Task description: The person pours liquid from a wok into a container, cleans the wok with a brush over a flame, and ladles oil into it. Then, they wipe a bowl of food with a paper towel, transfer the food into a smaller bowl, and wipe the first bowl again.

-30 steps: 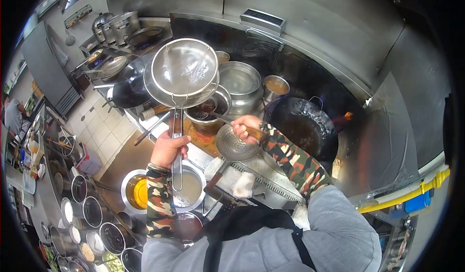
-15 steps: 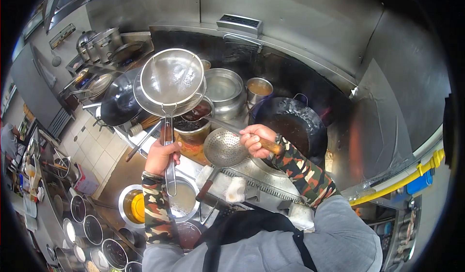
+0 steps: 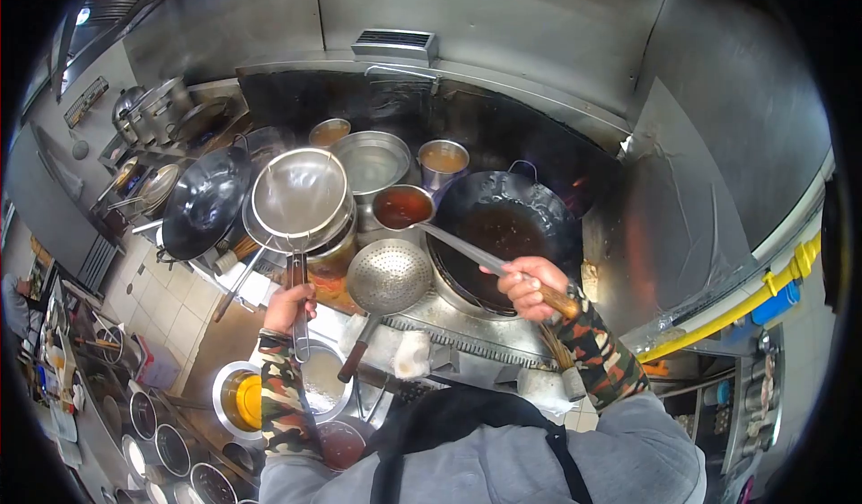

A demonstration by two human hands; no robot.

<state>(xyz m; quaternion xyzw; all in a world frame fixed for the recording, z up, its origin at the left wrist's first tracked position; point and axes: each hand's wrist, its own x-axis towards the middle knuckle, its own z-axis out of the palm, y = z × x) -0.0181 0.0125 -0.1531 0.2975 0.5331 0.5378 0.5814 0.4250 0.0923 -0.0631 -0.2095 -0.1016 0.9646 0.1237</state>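
My left hand [image 3: 291, 308] is closed round the handles of mesh strainers [image 3: 300, 191], one stacked on another, held over a pot [image 3: 334, 257] that they partly hide. In my right hand [image 3: 532, 288] is the wooden handle of a ladle [image 3: 403, 207]; its bowl is full of red-brown liquid and hangs just right of the strainers. Beneath my right forearm lies the near side of a black wok [image 3: 503, 221] with dark liquid in it. Between my hands a perforated skimmer [image 3: 389, 277] rests on the stove, its handle toward me.
A wide metal pot [image 3: 370, 161] and a smaller pot of brown liquid [image 3: 444, 158] stand behind the ladle. Another wok [image 3: 206, 203] is at left. Below my left arm are a bowl with something yellow [image 3: 235, 401] and a bowl of pale liquid [image 3: 328, 380]. A yellow pipe [image 3: 718, 324] runs along the right.
The ladle has come up from the pot, now filled with red-brown liquid, and moved right toward the wok. My left hand and the strainers have dropped lower, uncovering more of the pots behind.
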